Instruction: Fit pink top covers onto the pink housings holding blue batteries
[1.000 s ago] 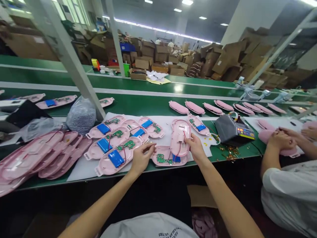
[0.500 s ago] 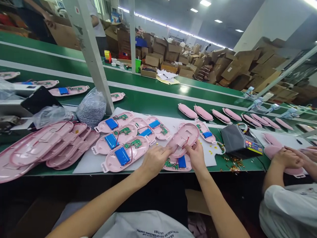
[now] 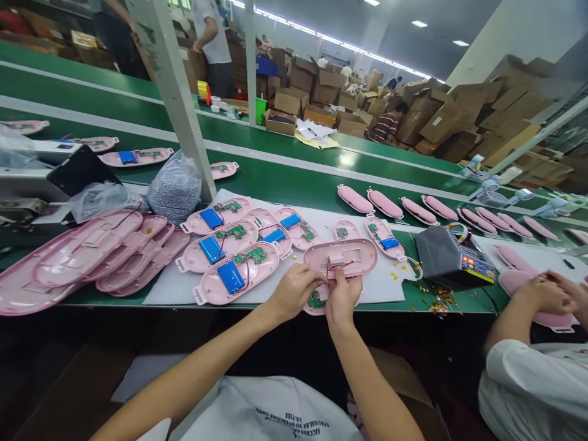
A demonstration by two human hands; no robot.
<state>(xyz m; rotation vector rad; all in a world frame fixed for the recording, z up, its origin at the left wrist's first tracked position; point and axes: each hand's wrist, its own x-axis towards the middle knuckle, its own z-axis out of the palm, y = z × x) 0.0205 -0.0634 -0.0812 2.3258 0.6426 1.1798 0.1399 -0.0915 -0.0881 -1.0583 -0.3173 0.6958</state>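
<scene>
My right hand (image 3: 342, 297) hid most of the shell (image 3: 313, 309) beneath it, and what my left fingertips (image 3: 321, 277) pinched was too small to tell. The picture's edge cut off the neighbour's body (image 3: 542, 380); my shirt's print (image 3: 291, 421) was blurred.

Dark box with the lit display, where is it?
In the head view, the dark box stands toward the right, beside a white sheet, just behind the orange scraps.

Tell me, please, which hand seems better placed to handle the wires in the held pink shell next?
Probably the left: the left hand has its fingertips close to the wires, while the right hand seems occupied supporting the pink shell from below, its thumb over the near rim.
</scene>
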